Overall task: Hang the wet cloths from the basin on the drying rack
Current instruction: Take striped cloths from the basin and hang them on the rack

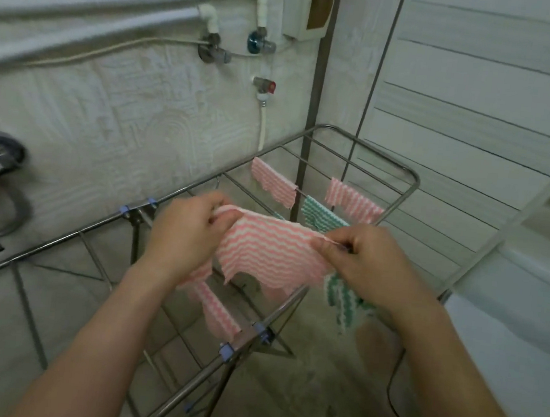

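Note:
A pink-and-white wavy-striped cloth (269, 252) is stretched between both hands above the metal drying rack (403, 172). My left hand (186, 229) pinches its left top corner. My right hand (373, 262) pinches its right top corner and also holds a green-and-white cloth (342, 297) that hangs below the palm. Two pink cloths (273, 182) (352, 199) and a green one (320, 214) hang on the rack's far bars. Another pink cloth (215, 310) hangs under my left wrist; I cannot tell whether it is on a bar or part of the held one. The basin is out of view.
A tiled wall with pipes and valves (215, 49) stands behind the rack. A white hose (262, 129) drops from a red-capped tap. A white appliance (521, 302) is at the right. A dark cable (396, 401) lies on the concrete floor.

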Available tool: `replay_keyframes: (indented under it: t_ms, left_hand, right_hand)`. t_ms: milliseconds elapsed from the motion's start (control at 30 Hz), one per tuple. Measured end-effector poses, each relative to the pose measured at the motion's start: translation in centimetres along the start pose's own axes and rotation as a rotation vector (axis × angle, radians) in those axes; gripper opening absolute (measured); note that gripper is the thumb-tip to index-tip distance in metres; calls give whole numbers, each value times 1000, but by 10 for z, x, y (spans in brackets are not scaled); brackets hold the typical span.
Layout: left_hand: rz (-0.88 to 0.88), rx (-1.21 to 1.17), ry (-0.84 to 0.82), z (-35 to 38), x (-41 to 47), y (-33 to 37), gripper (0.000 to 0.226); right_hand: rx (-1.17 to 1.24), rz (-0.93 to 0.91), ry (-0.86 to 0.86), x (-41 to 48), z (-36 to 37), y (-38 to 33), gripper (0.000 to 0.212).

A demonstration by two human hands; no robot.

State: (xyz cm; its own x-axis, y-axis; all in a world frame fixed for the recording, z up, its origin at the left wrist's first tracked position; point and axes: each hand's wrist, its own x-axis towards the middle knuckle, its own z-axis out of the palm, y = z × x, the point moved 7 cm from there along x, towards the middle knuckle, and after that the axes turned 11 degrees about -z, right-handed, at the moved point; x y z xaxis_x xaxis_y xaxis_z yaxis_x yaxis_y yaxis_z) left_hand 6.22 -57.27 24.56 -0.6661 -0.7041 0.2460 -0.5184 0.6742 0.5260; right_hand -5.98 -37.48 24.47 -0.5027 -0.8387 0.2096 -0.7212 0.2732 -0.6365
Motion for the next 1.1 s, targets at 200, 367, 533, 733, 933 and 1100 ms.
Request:
replay_keyframes:
  t_ms: [200,367,533,733,933,1100]
  left_hand:
    - [-369,-485,86,43,52,-22,13]
    - [-596,-746,192,64,74,-34,13]
    - [-651,-826,250,67,99,-41,14]
    - [-738,-718,288,76,141,-73,20]
    - [-768,-542,260,100,193,-107,1]
    - [-729,-469,183,124,233,-122,5]
  right_hand:
    - [221,-32,-35,64,13,42,30]
    - [241,-96,-170,108,33,57,39]
    - [208,-95,-220,146,47,70,34]
    - [284,-34,-301,188,84,85,33]
    - [277,38,-310,221,114,109,34]
    - [305,148,-278,244,126,137,35]
